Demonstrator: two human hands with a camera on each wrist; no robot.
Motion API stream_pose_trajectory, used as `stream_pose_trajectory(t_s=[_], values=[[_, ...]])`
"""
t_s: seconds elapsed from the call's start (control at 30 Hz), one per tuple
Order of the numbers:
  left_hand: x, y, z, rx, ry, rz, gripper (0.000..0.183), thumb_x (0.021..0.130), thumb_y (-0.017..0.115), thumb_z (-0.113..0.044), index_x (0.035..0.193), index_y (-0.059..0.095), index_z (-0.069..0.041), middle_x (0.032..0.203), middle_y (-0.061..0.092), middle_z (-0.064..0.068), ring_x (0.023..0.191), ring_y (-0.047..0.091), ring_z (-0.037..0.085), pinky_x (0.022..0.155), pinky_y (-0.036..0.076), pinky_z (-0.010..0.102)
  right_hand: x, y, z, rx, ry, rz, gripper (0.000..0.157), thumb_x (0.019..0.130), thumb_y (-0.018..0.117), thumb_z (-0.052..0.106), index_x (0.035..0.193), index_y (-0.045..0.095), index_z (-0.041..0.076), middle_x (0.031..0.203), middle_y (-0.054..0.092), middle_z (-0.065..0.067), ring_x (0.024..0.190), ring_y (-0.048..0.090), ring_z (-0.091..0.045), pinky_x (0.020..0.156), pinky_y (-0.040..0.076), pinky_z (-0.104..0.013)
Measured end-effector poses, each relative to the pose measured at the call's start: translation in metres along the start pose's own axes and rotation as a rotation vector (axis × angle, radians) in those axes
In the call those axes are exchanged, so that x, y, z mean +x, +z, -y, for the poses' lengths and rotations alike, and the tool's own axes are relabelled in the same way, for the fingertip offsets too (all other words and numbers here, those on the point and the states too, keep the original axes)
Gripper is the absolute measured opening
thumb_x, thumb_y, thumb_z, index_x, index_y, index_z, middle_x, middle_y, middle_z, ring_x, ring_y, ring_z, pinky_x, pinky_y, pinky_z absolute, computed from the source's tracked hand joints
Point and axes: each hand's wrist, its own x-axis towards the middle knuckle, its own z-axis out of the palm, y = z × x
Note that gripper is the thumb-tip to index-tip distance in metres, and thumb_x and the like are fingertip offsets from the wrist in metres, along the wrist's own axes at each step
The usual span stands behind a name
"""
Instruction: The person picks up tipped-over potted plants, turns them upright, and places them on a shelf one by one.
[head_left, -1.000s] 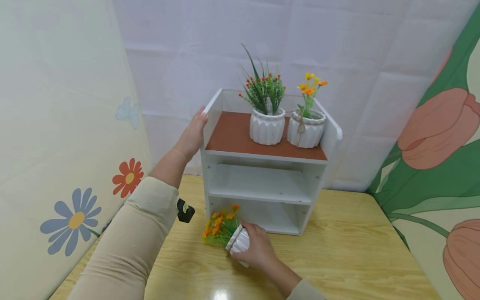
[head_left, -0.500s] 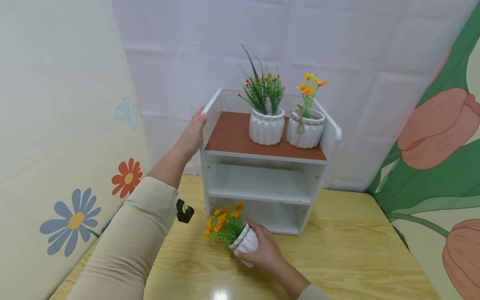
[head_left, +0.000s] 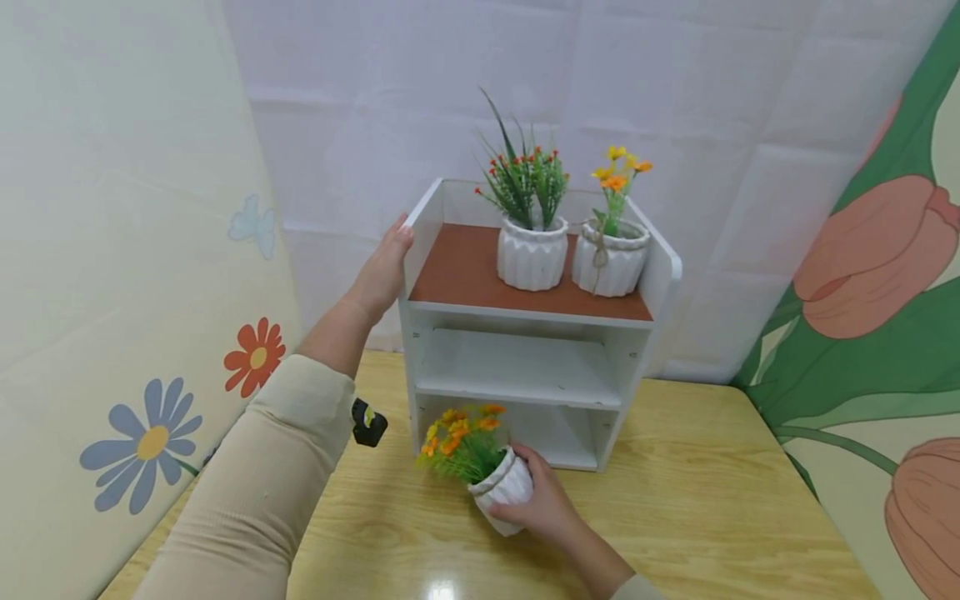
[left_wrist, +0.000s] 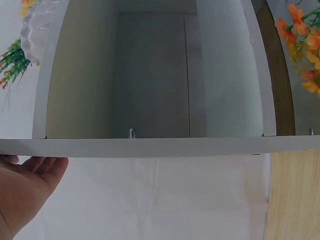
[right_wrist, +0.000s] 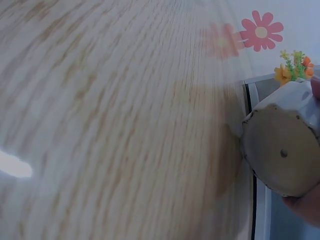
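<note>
My right hand (head_left: 542, 504) grips a white ribbed flowerpot (head_left: 504, 492) with orange and yellow flowers (head_left: 457, 433), in front of the shelf's lowest compartment. The pot tilts left, and its round underside with a small hole shows in the right wrist view, facing the camera. My left hand (head_left: 384, 271) rests against the outside of the left side panel (head_left: 425, 237) of a small white shelf (head_left: 517, 367), near its top edge. In the left wrist view the left hand's fingers (left_wrist: 50, 167) touch that panel, partly out of sight.
On the shelf's brown top (head_left: 457, 267) stand a white pot with red-flowered greenery (head_left: 532, 258) and a twine-tied pot with orange flowers (head_left: 611, 262). A wooden table (head_left: 675, 500) bears the shelf. Behind hangs a white cloth (head_left: 360, 108), with flower-printed panels at both sides.
My right hand has moved slightly right with the flowerpot and turned it more upright, the flowers rising a little. The left hand stays against the shelf panel.
</note>
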Motion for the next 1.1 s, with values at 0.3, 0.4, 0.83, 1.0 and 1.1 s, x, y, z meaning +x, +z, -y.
stream_pose_trajectory(t_s=[0.3, 0.4, 0.83, 1.0, 1.1], values=[[-0.001, -0.001, 0.0, 0.004, -0.001, -0.001, 0.061, 0.103, 0.012, -0.05, 0.159, 0.0, -0.028, 0.165, 0.01, 0.011, 0.15, 0.015, 0.035, 0.118, 0.013, 0.063, -0.005, -0.007, -0.001, 0.024, 0.02, 0.018, 0.093, 0.065, 0.091, 0.019, 0.143, 0.041, 0.006, 0.141, 0.048, -0.02, 0.12, 0.051, -0.035, 0.096, 0.044, -0.046], [-0.001, 0.0, 0.0, 0.003, 0.001, 0.001, 0.061, 0.103, 0.011, -0.051, 0.159, -0.001, -0.028, 0.164, 0.012, 0.012, 0.148, 0.018, 0.036, 0.118, 0.015, 0.063, -0.007, -0.009, -0.002, 0.035, 0.022, 0.025, 0.093, 0.065, 0.091, 0.018, 0.143, 0.041, 0.006, 0.141, 0.048, -0.02, 0.123, 0.05, -0.036, 0.098, 0.043, -0.048], [0.002, 0.0, 0.001, -0.008, 0.017, -0.007, 0.06, 0.105, 0.012, -0.045, 0.159, 0.0, -0.023, 0.166, 0.008, 0.01, 0.151, 0.011, 0.031, 0.12, 0.011, 0.058, -0.015, -0.021, -0.012, 0.047, 0.032, 0.065, 0.097, 0.066, 0.09, 0.021, 0.145, 0.036, 0.01, 0.141, 0.048, -0.019, 0.124, 0.049, -0.035, 0.098, 0.043, -0.046], [0.003, 0.0, 0.001, -0.017, 0.021, -0.002, 0.061, 0.104, 0.011, -0.045, 0.159, -0.001, -0.022, 0.166, 0.007, 0.01, 0.152, 0.01, 0.031, 0.12, 0.01, 0.059, -0.017, -0.025, -0.016, 0.066, 0.039, 0.069, 0.099, 0.066, 0.091, 0.02, 0.146, 0.034, 0.011, 0.144, 0.047, -0.016, 0.13, 0.045, -0.035, 0.104, 0.038, -0.049], [0.003, 0.0, 0.001, -0.016, 0.023, -0.005, 0.061, 0.105, 0.011, -0.044, 0.159, 0.0, -0.021, 0.166, 0.006, 0.01, 0.152, 0.009, 0.031, 0.121, 0.009, 0.058, -0.019, -0.027, -0.018, 0.074, 0.041, 0.069, 0.101, 0.065, 0.091, 0.019, 0.147, 0.034, 0.011, 0.145, 0.046, -0.015, 0.133, 0.043, -0.035, 0.107, 0.035, -0.051]])
